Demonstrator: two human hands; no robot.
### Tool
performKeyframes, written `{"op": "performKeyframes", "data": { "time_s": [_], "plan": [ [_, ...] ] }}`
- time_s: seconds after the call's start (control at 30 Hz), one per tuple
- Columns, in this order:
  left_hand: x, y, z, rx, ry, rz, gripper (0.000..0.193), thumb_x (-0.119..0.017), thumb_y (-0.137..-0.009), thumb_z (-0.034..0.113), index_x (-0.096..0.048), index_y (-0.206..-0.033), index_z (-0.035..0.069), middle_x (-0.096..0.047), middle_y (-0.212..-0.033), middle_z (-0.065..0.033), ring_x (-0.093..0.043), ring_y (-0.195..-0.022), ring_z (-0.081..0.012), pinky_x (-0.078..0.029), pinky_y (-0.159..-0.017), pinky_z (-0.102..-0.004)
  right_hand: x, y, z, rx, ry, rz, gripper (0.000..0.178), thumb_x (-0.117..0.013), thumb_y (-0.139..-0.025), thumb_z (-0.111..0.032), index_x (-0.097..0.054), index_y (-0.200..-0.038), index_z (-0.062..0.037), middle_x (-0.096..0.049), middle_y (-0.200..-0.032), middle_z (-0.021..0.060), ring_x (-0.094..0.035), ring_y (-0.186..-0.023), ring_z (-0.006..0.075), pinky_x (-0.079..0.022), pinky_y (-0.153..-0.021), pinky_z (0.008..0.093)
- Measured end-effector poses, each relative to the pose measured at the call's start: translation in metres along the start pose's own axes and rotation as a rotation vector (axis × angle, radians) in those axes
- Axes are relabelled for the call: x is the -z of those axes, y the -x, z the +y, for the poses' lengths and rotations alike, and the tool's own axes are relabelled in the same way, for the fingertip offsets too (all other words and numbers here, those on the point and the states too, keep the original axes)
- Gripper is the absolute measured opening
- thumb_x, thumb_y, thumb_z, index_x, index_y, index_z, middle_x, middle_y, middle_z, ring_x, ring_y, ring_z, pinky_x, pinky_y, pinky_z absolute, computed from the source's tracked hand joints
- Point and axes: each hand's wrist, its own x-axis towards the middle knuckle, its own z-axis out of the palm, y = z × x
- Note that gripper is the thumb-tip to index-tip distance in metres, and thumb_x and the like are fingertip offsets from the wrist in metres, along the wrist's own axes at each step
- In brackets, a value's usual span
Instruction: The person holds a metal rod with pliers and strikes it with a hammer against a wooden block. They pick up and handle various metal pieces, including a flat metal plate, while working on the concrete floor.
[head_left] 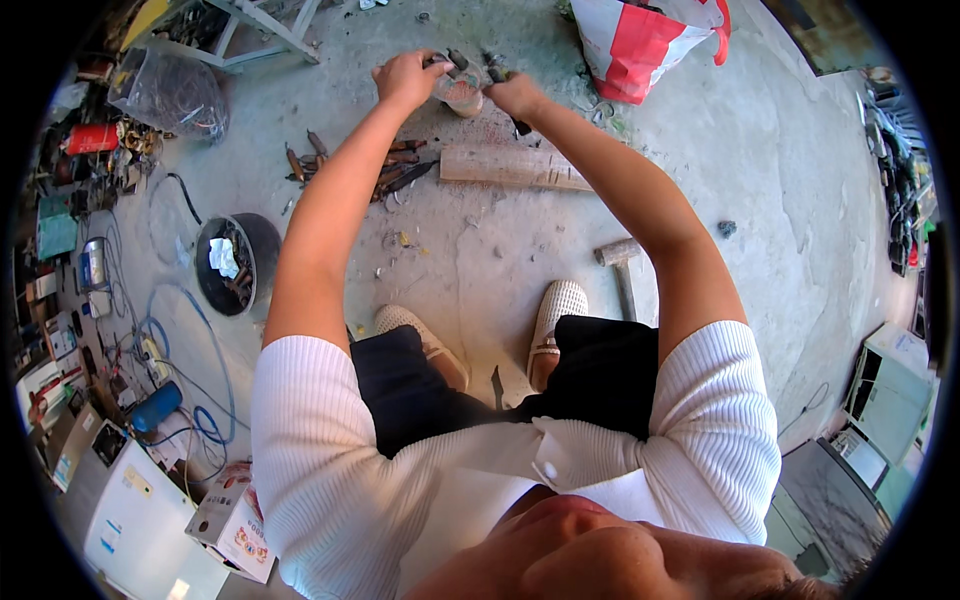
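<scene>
Both my arms reach out to the far middle of the floor. My left hand (406, 80) pinches a dark, stubby piece (456, 60) over a small round block or tub (460, 97) with reddish bits on top. On the other side of it, my right hand (515, 95) is closed round a dark hand tool (522, 127); its upper end points toward the block, but its kind is unclear. Nearer to me lie a pile of brown and black elongated pieces (400, 178) and a wooden plank (510, 168).
A hammer (620, 252) lies before my right knee. At the left stands a black bucket (262, 262) with scraps. A red and white bag (640, 50) is at the far right, a metal frame (270, 35) at the far left. Hoses (215, 330) and clutter line the left side.
</scene>
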Motion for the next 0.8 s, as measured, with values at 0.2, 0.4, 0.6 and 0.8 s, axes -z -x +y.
{"op": "performKeyframes", "data": {
  "time_s": [0.2,0.4,0.6,0.8],
  "plan": [
    [0.003,-0.001,-0.008,-0.046,-0.063,0.035,0.037,-0.063,-0.082,0.050,-0.070,-0.106,0.023,-0.069,-0.095,-0.0057,-0.062,-0.094,-0.0264,-0.035,-0.089,-0.0449,0.017,0.010,-0.012,0.099,0.353,-0.044,0.063,-0.061,-0.077,-0.046,-0.051,-0.124,-0.0046,-0.061,-0.113,0.0211,-0.057,-0.106,0.0376,-0.044,-0.090,0.0424],
    [0.011,0.000,-0.002,-0.076,-0.161,-0.015,0.037,-0.065,-0.081,0.048,-0.070,-0.104,0.019,-0.069,-0.094,-0.0068,-0.062,-0.095,-0.0267,-0.035,-0.085,-0.0423,0.022,0.000,0.010,0.414,0.710,0.339,0.052,-0.060,-0.075,-0.034,-0.053,-0.119,-0.0076,-0.057,-0.117,0.0157,-0.051,-0.114,0.0325,-0.033,-0.094,0.0507],
    [0.019,0.005,0.005,-0.103,-0.174,-0.074,0.040,-0.065,-0.080,0.048,-0.070,-0.105,0.017,-0.069,-0.092,-0.0078,-0.062,-0.094,-0.0263,-0.034,-0.085,-0.0414,0.023,0.005,0.004,0.499,0.752,0.455,0.034,-0.057,-0.077,-0.023,-0.059,-0.107,-0.0079,-0.060,-0.106,0.0137,-0.055,-0.104,0.0311,-0.035,-0.089,0.0457],
    [0.017,0.008,0.003,-0.162,-0.132,-0.023,0.039,-0.065,-0.082,0.047,-0.070,-0.106,0.017,-0.070,-0.091,-0.0073,-0.063,-0.090,-0.0263,-0.036,-0.086,-0.0415,0.034,0.010,0.001,0.463,0.724,0.345,0.028,-0.056,-0.079,-0.024,-0.062,-0.102,-0.0100,-0.065,-0.099,0.0140,-0.063,-0.096,0.0314,-0.045,-0.082,0.0422]
  ]
}}
